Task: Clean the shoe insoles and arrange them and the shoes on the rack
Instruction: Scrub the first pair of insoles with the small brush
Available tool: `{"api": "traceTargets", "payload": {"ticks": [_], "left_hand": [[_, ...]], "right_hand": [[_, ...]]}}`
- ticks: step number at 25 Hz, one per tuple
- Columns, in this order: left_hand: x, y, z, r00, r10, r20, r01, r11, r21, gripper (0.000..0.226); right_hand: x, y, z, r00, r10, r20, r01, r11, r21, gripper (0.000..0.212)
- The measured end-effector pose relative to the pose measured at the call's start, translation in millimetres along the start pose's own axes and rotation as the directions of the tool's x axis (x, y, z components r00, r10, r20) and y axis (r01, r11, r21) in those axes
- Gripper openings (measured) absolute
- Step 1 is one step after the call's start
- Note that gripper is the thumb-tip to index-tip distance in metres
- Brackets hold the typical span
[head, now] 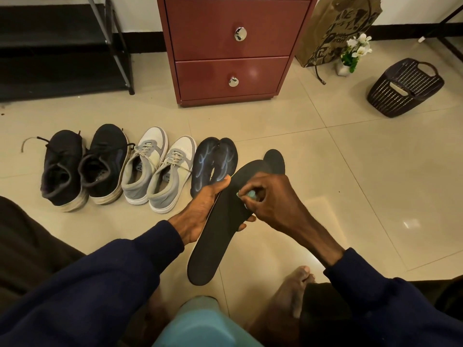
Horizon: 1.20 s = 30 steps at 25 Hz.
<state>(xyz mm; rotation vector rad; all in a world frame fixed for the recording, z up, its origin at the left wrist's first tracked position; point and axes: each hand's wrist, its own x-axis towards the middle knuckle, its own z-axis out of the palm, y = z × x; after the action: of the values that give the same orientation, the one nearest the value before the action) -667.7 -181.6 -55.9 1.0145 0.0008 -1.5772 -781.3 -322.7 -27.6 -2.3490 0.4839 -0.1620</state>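
The floor [350, 159] is shiny tile. The left hand [200, 209] curls round a long black insole [220, 236], held up over the floor. The right hand [271, 196] pinches a small blue-green thing [248, 195] against it. A second insole [275, 159] lies on the floor behind. Six shoes stand in a row: two black shoes [62, 171], two grey shoes [142, 171], two dark shoes [215, 159] with blue streaks. The paper bag [333, 28] has writing too blurry to read.

Before me stands a red drawer cabinet [233, 46]; to its right, a paper bag [333, 28], white flowers [357, 48] and a dark basket [403, 88].
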Motion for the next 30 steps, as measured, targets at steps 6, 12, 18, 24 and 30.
{"api": "traceTargets", "payload": {"ticks": [6,12,18,24,30], "left_hand": [[-1.8,2.6,-1.1,1.0,-0.002,0.008,0.002,1.0,-0.008,0.067],[0.1,2.6,-0.9,1.0,0.004,0.008,-0.004,1.0,-0.003,0.068],[-1.4,3.8,0.5,1.0,-0.01,0.019,0.011,1.0,-0.015,0.068],[0.8,1.6,-0.9,0.999,-0.007,0.043,0.008,1.0,-0.014,0.07],[-0.9,2.0,1.5,0.999,-0.014,0.029,0.014,1.0,-0.016,0.067]], "right_hand": [[13.6,19.3,-23.3,0.966,0.113,-0.234,-0.161,0.967,-0.196,0.011],[7.3,2.7,-10.4,0.996,0.085,0.006,-0.084,0.989,-0.119,0.006],[11.9,17.0,-14.5,0.963,0.099,-0.251,-0.138,0.98,-0.142,0.011],[13.6,12.1,-16.1,0.979,0.067,-0.192,-0.088,0.991,-0.103,0.008],[5.7,1.1,-2.2,0.977,0.035,-0.211,-0.047,0.998,-0.051,0.011]]}}
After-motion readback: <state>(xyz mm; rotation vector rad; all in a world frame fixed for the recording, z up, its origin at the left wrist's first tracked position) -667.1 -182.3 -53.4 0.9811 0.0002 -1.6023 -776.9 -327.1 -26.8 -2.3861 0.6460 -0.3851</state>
